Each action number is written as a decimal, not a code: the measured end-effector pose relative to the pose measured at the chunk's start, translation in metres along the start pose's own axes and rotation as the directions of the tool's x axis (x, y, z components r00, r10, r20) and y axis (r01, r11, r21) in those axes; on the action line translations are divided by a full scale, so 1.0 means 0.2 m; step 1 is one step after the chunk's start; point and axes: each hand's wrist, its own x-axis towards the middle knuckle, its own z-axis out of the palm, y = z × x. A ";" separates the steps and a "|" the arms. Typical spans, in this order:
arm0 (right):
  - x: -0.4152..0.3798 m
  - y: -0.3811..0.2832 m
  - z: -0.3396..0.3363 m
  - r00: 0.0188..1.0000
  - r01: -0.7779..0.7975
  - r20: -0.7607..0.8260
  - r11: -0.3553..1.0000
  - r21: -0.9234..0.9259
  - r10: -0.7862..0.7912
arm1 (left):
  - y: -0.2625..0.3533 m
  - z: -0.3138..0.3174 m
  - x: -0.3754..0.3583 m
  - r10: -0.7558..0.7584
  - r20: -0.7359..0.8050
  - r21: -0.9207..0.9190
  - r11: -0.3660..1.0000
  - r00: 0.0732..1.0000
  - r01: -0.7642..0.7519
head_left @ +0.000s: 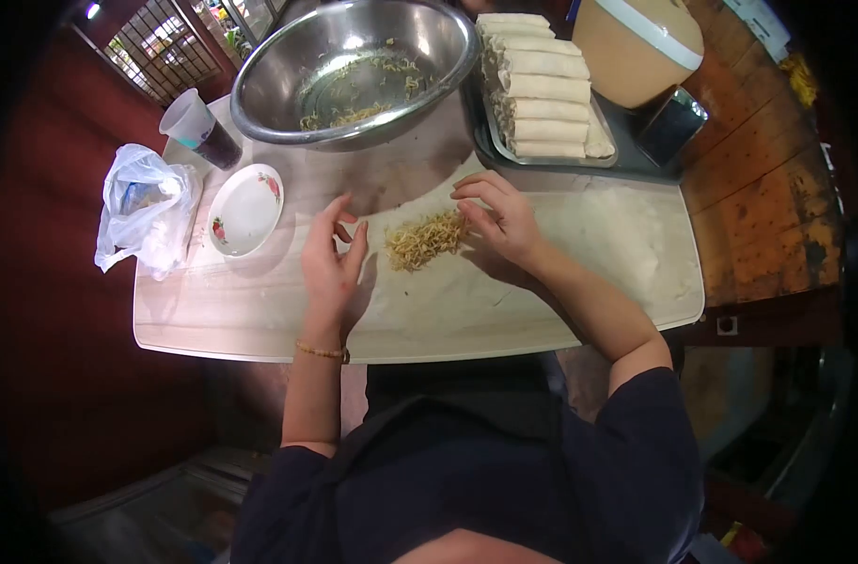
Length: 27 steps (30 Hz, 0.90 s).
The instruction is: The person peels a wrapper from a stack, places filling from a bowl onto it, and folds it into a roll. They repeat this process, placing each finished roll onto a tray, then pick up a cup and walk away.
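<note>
A small heap of bean sprouts [423,242] lies on a thin pale wrapper [448,301] spread over the table in front of me. My left hand [333,256] hovers left of the heap, thumb and fingers apart, holding nothing. On the other side, my right hand [500,216] has its fingers loosely bent and spread, the tips close to the heap's right edge. More thin wrappers [617,240] lie flat to the right. Behind the heap, a large steel bowl [354,127] contains scattered sprouts.
Rolled lumpia [546,89] are stacked on a metal tray [565,162] at the back right, beside a beige container [636,47] and a dark shiny box [671,127]. To the left are a flowered dish [246,211], a plastic cup [198,127] and a plastic bag [147,211].
</note>
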 end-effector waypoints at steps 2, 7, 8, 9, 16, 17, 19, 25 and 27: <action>0.00 0.00 0.00 1.000 -0.019 -0.026 0.999 -0.036 0.018 | 0.00 -0.01 0.00 -0.054 -0.023 -0.095 0.994 0.998 0.052; 0.00 0.00 0.01 0.997 -0.070 -0.040 0.997 0.036 0.072 | -0.03 -0.01 -0.01 -0.060 0.208 -0.051 0.996 0.976 0.072; 0.00 -0.01 0.00 0.998 -0.055 -0.030 0.998 0.019 0.055 | -0.05 0.00 -0.01 -0.033 0.206 -0.072 0.996 0.978 0.049; 0.01 -0.02 0.00 0.998 -0.040 -0.038 0.999 0.015 0.040 | -0.04 0.00 0.00 -0.009 0.209 -0.092 0.995 0.978 0.029; 0.01 -0.04 0.00 0.996 -0.059 -0.062 0.998 -0.007 0.058 | 0.00 -0.01 0.02 0.084 0.437 -0.122 0.992 0.896 -0.033; 0.01 -0.05 0.00 0.996 -0.063 -0.065 0.998 -0.012 0.062 | 0.02 -0.01 0.02 0.116 0.491 -0.058 0.993 0.864 -0.101; 0.00 -0.05 0.01 0.996 -0.061 -0.070 0.998 -0.007 0.060 | 0.06 -0.01 0.01 0.142 0.541 0.003 0.985 0.829 -0.170; -0.01 -0.10 0.01 0.998 0.047 -0.050 0.998 -0.050 -0.049 | 0.07 0.00 0.00 0.106 0.523 0.049 0.987 0.846 -0.153; -0.02 -0.10 0.02 0.997 0.073 -0.034 0.995 -0.070 -0.076 | 0.03 0.01 -0.01 0.130 0.500 0.053 0.982 0.856 -0.180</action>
